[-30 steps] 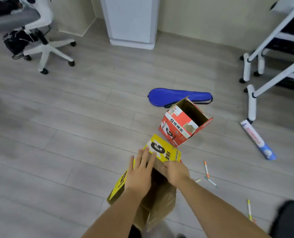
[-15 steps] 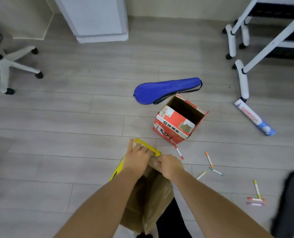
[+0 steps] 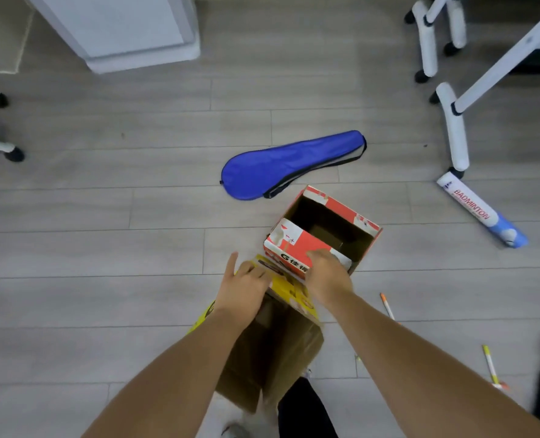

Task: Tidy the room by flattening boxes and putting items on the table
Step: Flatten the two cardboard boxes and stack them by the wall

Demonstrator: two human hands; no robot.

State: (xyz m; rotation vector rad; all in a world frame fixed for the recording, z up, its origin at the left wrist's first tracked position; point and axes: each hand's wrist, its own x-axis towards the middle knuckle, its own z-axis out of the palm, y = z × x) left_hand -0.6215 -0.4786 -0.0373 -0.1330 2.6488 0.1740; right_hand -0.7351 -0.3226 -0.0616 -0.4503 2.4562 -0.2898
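status: early stage. the yellow-and-brown cardboard box stands on the grey plank floor directly in front of the person, with its volume intact and not yet flattened. the left hand grips the box's yellow top flap, with the index finger straight and the other fingers curled over the edge. the right hand lies with curled fingers where that flap meets the near flap of the red-and-white cardboard box. which of the two it holds, if either, cannot be determined. the red-and-white cardboard box stands open and upright, just beyond the yellow one.

remaining, as judged:
- flatten both boxes.
- collect the blue fabric racket cover, the white-and-blue badminton shuttlecock tube and the scattered coloured marker pens, all lying on the floor.

no counter top is in view.
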